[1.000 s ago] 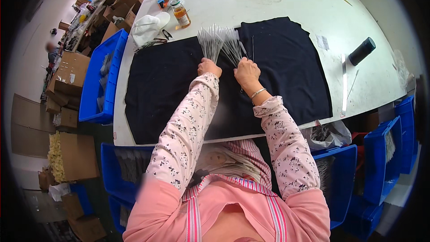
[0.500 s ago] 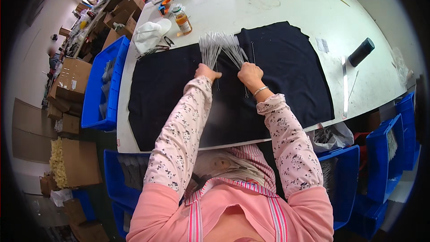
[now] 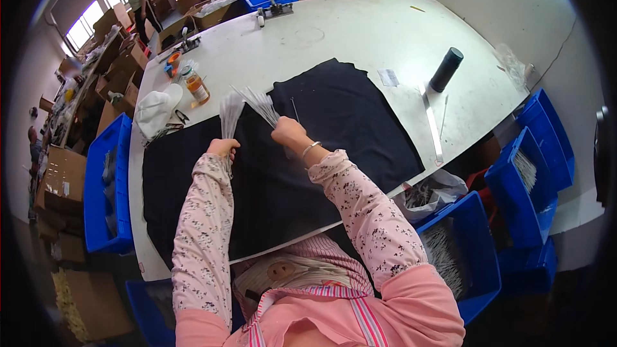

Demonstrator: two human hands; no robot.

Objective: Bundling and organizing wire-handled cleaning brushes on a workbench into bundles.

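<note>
Cardboard boxes and blue bins point(image 3: 106, 186) crowd the workshop around a white table point(image 3: 360, 32), most of its near half covered by a black cloth point(image 3: 340, 122) that serves as the working surface. Above that cloth, the left hand point(image 3: 223, 148) is closed around one bundle of thin silvery rods point(image 3: 229, 110) and the right hand point(image 3: 289, 133) around a second, fanned bundle point(image 3: 259, 101). They look light, springy and prone to splay, so gripping near the gathered lower ends seems best.

We stretch both forearms forward in floral pink sleeves, our left hand point(image 3: 223, 148) and right hand point(image 3: 289, 135) each fisted, raised side by side.
</note>
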